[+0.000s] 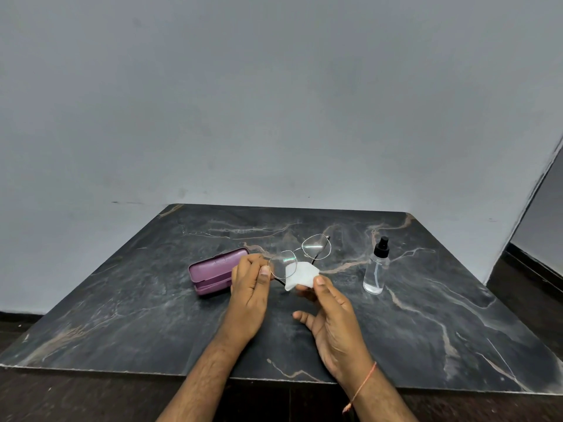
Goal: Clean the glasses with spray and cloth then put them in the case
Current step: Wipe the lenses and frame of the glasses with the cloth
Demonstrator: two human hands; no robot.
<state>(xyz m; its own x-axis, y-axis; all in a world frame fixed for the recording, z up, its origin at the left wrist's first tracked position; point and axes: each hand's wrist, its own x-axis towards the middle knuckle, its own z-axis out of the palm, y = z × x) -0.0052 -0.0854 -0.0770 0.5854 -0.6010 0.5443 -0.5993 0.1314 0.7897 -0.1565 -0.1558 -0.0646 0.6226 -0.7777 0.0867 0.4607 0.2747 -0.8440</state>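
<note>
Thin metal-framed glasses (pixel 315 246) are held above the table, tilted, with clear lenses. My left hand (pixel 249 287) pinches the frame at the near lens's left edge. My right hand (pixel 329 315) holds a small white cloth (pixel 301 277) between thumb and fingers, and the cloth touches the near lens. A purple glasses case (pixel 210 271) lies on the table just left of my left hand, its lid slightly ajar. A clear spray bottle (pixel 377 268) with a black nozzle stands upright to the right of the cloth.
The dark marble table (pixel 122 315) sits against a grey wall. Its front edge runs just under my forearms. A dark floor strip and a wall corner show at the far right.
</note>
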